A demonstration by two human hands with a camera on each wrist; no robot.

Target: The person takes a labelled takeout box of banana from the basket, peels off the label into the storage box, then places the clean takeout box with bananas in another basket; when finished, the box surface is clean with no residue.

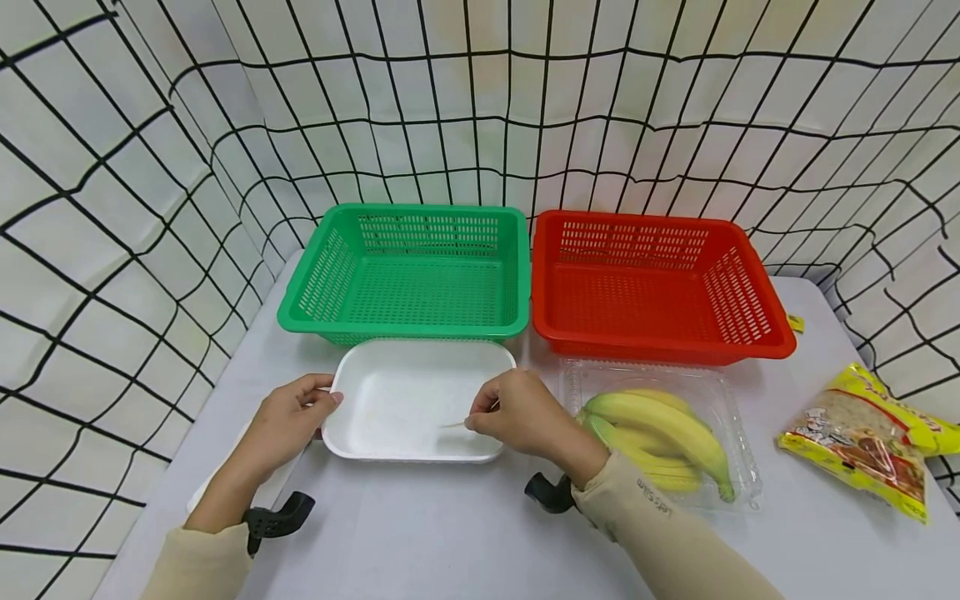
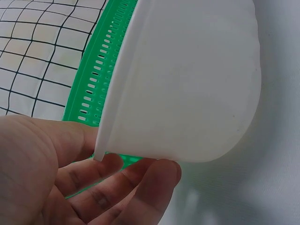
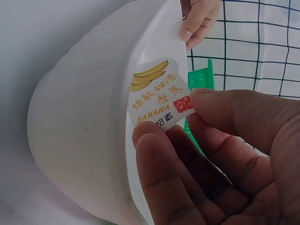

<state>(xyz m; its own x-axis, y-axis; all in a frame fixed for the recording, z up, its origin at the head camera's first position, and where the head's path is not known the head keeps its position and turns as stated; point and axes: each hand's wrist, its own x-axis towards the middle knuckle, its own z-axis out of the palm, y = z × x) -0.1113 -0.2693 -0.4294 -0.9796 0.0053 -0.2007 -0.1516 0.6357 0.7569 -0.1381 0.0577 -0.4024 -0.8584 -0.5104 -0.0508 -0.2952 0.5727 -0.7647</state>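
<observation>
A shallow white tray (image 1: pixel 405 396) is in front of the green basket in the head view. At its left end, my left hand (image 1: pixel 288 421) grips the rim between thumb and fingers; the left wrist view shows fingertips under the tray's side (image 2: pixel 187 93). Over the tray's right part, my right hand (image 1: pixel 525 417) pinches a small banana label (image 3: pixel 159 93) between thumb and fingers. Printed bananas and the word BANANA face the right wrist camera, while in the head view the label shows only as a thin edge. Beside my right forearm, bananas (image 1: pixel 652 421) lie in a clear plastic container (image 1: pixel 738 404).
Behind the tray stand a green basket (image 1: pixel 427 292) and a red basket (image 1: pixel 622 300), side by side. A yellow snack bag (image 1: pixel 862 442) lies at the far right. Under my left wrist is a flat white object (image 1: pixel 281 483). Black netting (image 1: pixel 480 121) rises around the table.
</observation>
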